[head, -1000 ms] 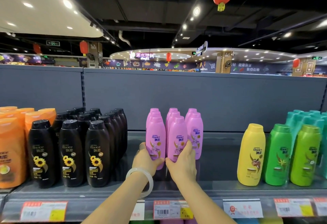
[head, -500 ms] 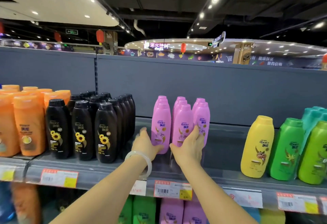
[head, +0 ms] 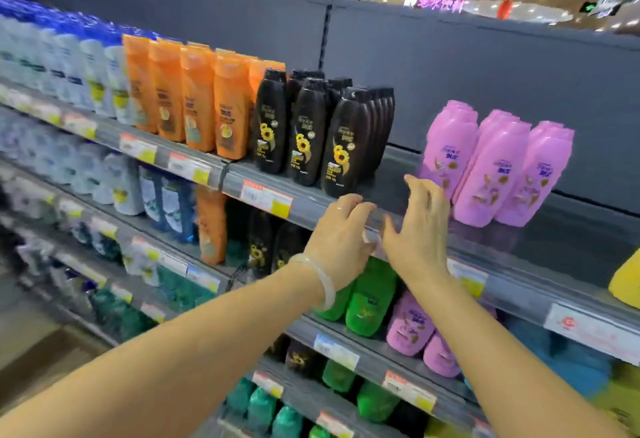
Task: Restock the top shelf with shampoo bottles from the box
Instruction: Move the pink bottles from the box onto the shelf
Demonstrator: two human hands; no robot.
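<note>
Three rows of pink shampoo bottles stand on the grey top shelf, right of centre. My left hand, with a pale bangle at the wrist, hovers at the shelf's front edge with loosely bent fingers and holds nothing. My right hand is just left of the front pink bottles, fingers spread and relaxed, not gripping any bottle. The box is not in view.
Black sunflower bottles stand left of the pink ones, then orange bottles and white-blue bottles. A yellow bottle shows at the right edge. Lower shelves hold green bottles, pink and teal bottles. Price tags line the shelf edges.
Both hands have let go of the front pink bottles and drawn back to the shelf's front edge. The camera has swung left and down, showing the lower shelves.
</note>
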